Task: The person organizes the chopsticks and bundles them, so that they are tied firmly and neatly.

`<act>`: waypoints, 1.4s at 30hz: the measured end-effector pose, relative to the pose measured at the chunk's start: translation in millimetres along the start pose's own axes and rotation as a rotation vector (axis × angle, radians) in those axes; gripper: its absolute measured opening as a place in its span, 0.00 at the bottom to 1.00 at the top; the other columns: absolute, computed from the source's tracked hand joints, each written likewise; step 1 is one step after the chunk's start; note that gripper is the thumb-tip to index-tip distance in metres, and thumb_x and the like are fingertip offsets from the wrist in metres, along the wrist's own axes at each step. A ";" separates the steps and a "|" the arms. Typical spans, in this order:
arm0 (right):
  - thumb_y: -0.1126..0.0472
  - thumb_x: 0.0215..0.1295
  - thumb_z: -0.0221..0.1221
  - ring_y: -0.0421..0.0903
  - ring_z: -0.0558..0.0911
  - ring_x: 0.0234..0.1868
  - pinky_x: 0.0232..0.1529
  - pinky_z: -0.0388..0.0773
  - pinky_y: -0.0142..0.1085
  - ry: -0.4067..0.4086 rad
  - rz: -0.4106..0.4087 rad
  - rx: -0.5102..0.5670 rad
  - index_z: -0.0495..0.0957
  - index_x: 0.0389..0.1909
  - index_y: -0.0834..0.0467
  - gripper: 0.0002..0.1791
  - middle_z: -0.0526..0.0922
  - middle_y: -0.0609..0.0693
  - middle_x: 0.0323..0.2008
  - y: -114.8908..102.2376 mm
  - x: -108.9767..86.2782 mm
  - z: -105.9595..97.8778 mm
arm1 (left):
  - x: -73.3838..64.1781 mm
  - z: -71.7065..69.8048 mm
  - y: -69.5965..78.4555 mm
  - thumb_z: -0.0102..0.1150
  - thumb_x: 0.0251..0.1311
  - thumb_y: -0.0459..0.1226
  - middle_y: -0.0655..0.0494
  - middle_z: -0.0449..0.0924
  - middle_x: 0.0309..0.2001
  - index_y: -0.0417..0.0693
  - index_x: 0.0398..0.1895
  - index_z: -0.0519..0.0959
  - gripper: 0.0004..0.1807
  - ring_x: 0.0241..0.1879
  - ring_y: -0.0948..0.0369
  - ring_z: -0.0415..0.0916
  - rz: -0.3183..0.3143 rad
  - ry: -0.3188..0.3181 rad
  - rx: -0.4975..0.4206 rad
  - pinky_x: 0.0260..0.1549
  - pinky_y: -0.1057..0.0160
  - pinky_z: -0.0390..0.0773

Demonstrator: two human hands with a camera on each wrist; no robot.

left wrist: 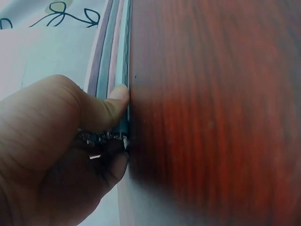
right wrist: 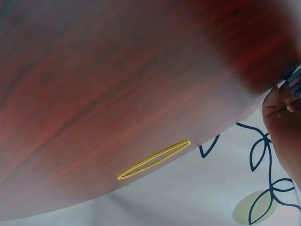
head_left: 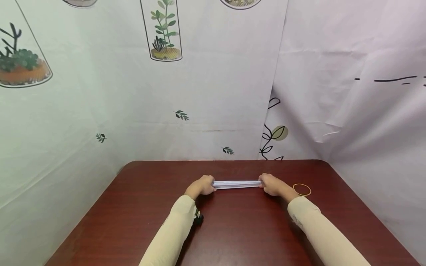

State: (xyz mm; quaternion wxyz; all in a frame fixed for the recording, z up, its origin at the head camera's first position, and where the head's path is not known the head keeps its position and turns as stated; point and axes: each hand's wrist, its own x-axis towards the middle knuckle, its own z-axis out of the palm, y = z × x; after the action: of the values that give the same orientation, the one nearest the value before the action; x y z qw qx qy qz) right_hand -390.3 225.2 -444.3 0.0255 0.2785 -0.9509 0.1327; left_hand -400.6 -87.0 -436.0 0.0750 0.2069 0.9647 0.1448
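A bundle of long, thin pastel strips (head_left: 237, 184) stretches crosswise between both hands near the far side of the table. My left hand (head_left: 203, 184) grips its left end, and my right hand (head_left: 270, 184) holds the right end. In the left wrist view the thumb presses on the strips (left wrist: 106, 61), whose layers look mauve, blue-grey, pink and teal; their exact kind is unclear. At the right edge of the right wrist view, the right hand (right wrist: 282, 122) is partly cut off, with the bundle's end at its fingers.
A yellow rubber band (head_left: 293, 190) lies on the dark red wooden table (head_left: 243, 229), right of the right hand. White cloth walls (head_left: 206, 92) printed with plants stand behind and beside the table. A small dark device (head_left: 198, 218) is at the left wrist.
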 end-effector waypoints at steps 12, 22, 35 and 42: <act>0.69 0.67 0.55 0.45 0.75 0.32 0.37 0.75 0.43 0.036 -0.004 0.106 0.76 0.39 0.65 0.04 0.77 0.49 0.29 -8.2 1.8 -29.5 | -11.5 -31.1 -0.3 0.58 0.63 0.34 0.55 0.72 0.28 0.39 0.38 0.78 0.06 0.29 0.60 0.67 0.088 -0.056 -0.101 0.33 0.61 0.69; 0.48 0.64 0.62 0.41 0.76 0.28 0.32 0.75 0.41 0.121 -0.069 -0.034 0.77 0.43 0.56 0.16 0.77 0.44 0.27 -22.3 -8.2 -41.5 | -23.9 -48.2 0.8 0.53 0.63 0.29 0.58 0.68 0.19 0.42 0.28 0.73 0.06 0.19 0.63 0.65 0.153 -0.179 -0.295 0.21 0.68 0.68; 0.57 0.60 0.63 0.48 0.76 0.19 0.19 0.70 0.40 0.201 -0.230 -0.449 0.67 0.28 0.55 0.13 0.70 0.45 0.18 -41.1 -16.8 -41.8 | -35.3 -57.4 3.7 0.50 0.64 0.27 0.57 0.66 0.19 0.43 0.25 0.71 0.09 0.19 0.63 0.64 0.182 -0.264 -0.358 0.22 0.67 0.67; 0.39 0.63 0.60 0.41 0.64 0.13 0.15 0.62 0.35 0.243 -0.286 -0.407 0.66 0.26 0.52 0.22 0.61 0.42 0.12 -50.4 -19.4 -45.7 | -40.0 -59.7 2.6 0.49 0.62 0.26 0.57 0.65 0.19 0.29 0.31 0.73 0.05 0.18 0.64 0.61 0.199 -0.296 -0.369 0.21 0.67 0.64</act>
State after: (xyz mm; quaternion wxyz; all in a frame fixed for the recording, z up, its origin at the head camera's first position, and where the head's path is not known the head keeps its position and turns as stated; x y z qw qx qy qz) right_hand -348.1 206.7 -390.6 0.2133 0.3811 -0.8990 -0.0338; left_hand -375.7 -116.4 -375.3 0.2373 0.3024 0.8754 0.2932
